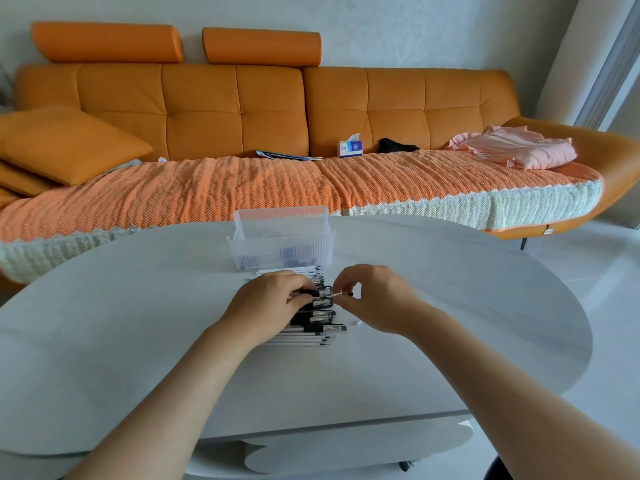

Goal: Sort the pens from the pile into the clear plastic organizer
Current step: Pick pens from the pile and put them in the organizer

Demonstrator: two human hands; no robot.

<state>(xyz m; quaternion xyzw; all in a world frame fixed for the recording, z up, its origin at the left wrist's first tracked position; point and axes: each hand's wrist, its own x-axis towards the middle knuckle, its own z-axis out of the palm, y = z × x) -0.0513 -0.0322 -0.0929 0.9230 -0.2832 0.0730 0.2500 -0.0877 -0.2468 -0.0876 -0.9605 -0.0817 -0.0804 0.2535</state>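
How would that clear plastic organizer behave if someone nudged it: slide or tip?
The clear organizer likely slides easily: it looks thin-walled and light on the smooth white table. Tipping seems unlikely, since it sits wide and low. Its thin walls would probably flex if squeezed.

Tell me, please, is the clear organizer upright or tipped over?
Upright: the organizer stands on its base on the table, open top facing up.

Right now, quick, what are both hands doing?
Left hand: grips one end of a pen.
Right hand: pinches the same pen's other end.
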